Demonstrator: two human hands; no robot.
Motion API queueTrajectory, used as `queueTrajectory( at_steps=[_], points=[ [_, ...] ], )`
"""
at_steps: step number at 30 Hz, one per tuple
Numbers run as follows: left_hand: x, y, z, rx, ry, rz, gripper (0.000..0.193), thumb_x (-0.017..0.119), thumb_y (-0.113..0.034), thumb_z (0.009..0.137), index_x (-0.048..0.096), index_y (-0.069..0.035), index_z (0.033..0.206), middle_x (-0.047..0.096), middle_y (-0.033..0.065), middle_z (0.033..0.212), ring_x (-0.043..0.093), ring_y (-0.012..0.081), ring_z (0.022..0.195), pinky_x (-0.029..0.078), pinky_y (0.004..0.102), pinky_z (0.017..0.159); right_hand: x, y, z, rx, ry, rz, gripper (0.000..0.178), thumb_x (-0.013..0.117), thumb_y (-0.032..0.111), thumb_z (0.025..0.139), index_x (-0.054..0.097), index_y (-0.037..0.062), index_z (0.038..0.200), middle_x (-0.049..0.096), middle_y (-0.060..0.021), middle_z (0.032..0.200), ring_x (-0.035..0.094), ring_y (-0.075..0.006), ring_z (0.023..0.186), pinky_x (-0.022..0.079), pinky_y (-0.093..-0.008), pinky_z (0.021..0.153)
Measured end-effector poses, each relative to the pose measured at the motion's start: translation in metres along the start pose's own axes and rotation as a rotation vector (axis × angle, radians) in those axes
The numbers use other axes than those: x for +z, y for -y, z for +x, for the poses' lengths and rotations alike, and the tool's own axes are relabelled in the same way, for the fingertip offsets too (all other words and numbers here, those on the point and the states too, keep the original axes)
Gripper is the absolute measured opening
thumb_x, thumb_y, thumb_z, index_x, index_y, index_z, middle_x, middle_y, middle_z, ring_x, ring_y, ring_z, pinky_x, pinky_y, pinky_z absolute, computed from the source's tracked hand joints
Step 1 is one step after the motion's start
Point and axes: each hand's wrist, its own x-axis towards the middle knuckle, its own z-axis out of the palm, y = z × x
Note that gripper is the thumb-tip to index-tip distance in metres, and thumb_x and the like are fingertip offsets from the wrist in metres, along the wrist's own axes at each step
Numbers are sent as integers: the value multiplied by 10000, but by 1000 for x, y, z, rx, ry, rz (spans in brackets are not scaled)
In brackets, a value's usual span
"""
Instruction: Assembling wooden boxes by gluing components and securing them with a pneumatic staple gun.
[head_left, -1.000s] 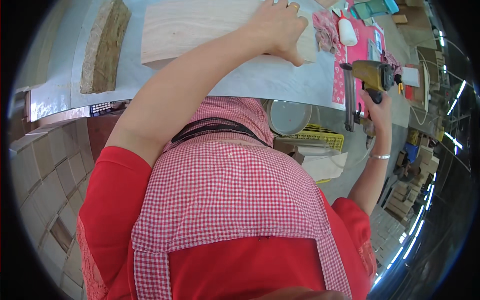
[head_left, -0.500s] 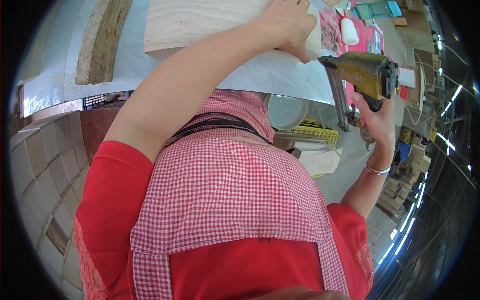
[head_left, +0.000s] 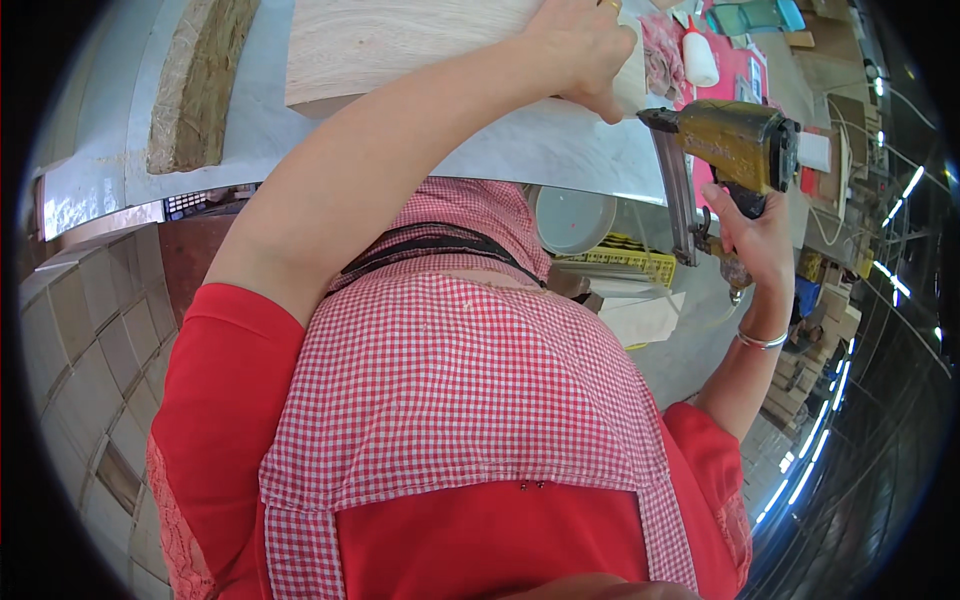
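A pale wooden board or box [head_left: 400, 45] lies on the table at the top of the view; its far side is cut off. My left hand [head_left: 585, 55] grips its right end, thumb down over the near edge and fingers curled over the top, partly hidden. In my right hand [head_left: 755, 235] is a yellow and black nail gun [head_left: 730, 140], held by its handle. The gun's dark nose points left, at the board's right end close to my left thumb. Whether the nose touches the wood I cannot tell.
A rough wooden block [head_left: 200, 90] lies on the pale table [head_left: 500, 155] at left. Beyond the gun are a white glue bottle [head_left: 700, 62], a pink cloth [head_left: 662, 50] and a teal bottle [head_left: 755, 17]. Below stand a round basin [head_left: 575, 220] and a yellow crate [head_left: 650, 265].
The nail gun and my right hand have shifted very slightly to the right. My left hand keeps its grip on the board's end.
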Motion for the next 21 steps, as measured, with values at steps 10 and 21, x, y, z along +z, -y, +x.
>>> queueTrajectory(
  at_steps=[10, 21],
  points=[
    [-48, 131, -121, 555, -457, -334, 802, 821, -531, 611, 580, 54, 1105, 500, 317, 1294, 456, 453, 1257, 375, 497, 1069, 9, -2, -6, -171, -67, 39, 254, 776, 231, 855, 682, 12, 943, 579, 29, 624, 454, -30, 440, 329, -215, 400],
    [-89, 81, -114, -89, 121, 48, 655, 813, -406, 585, 600, 31, 1025, 569, 242, 1082, 541, 388, 1063, 460, 443, 919, 18, 20, -3, -353, 25, 145, 268, 776, 228, 857, 681, 11, 981, 593, 18, 654, 457, -28, 447, 338, -206, 400]
  ],
)
